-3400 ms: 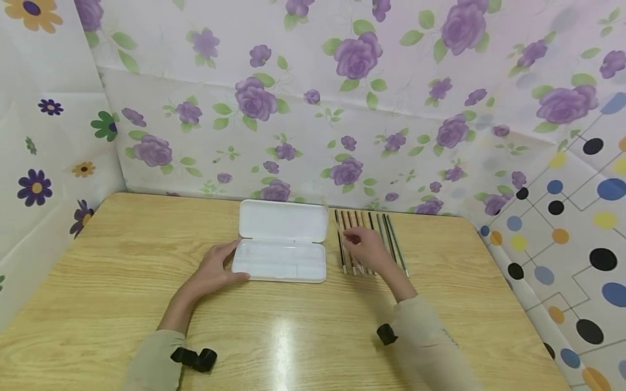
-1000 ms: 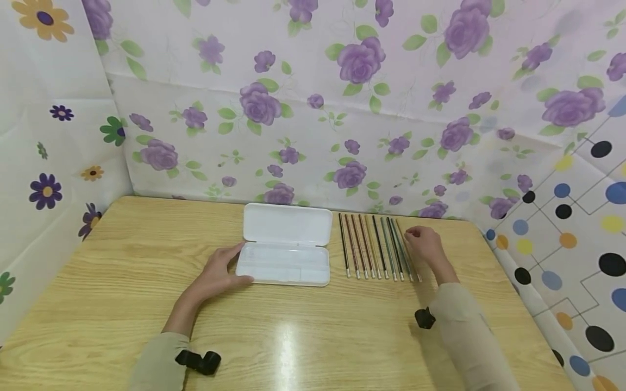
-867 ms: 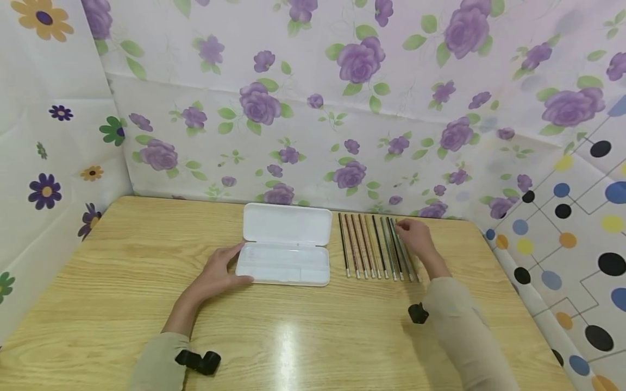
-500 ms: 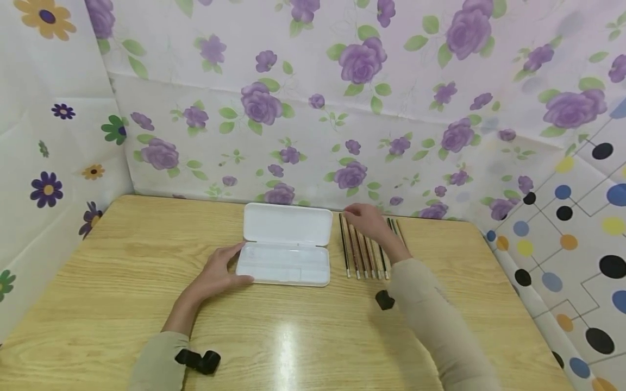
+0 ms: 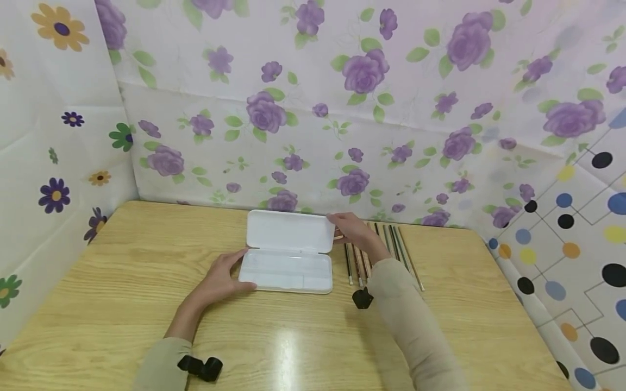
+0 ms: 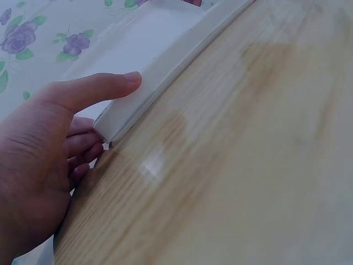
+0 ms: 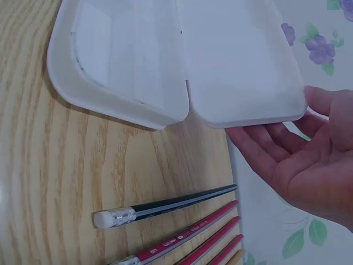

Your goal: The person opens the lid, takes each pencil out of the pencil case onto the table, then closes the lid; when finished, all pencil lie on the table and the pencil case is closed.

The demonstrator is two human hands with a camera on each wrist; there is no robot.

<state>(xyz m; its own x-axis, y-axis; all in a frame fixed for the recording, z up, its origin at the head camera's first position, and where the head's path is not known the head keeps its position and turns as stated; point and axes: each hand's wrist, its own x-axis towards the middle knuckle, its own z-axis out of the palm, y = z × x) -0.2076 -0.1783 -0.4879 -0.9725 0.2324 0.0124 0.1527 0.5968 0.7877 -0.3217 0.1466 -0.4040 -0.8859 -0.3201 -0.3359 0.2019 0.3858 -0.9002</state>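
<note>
A white pencil case [image 5: 288, 267] lies unfolded on the table, its lid [image 5: 290, 231] tipped back toward the wall and its compartments bare. My left hand [image 5: 218, 278] holds the case's left end; in the left wrist view the thumb lies on the rim and the fingers curl behind the corner. At the lid's far right corner, my right hand [image 5: 356, 232] grips the edge. The right wrist view has the thumb at the lid's corner and the fingers [image 7: 265, 144] beneath it. Several pencils [image 5: 411, 260] lie in a row right of the case, partly hidden by my right arm.
The wooden table [image 5: 293, 336] runs back to a wall covered in purple-flowered sheeting [image 5: 303, 136]. Near the case, the right wrist view includes a black pencil [image 7: 182, 201] and a red pencil [image 7: 182, 237], white erasers toward me. Dotted sheeting [image 5: 577, 260] borders the right side.
Earlier my right hand held a pencil above the row, then was at the row's right end. It has since moved left across the pencils to the lid. My left hand stays on the case.
</note>
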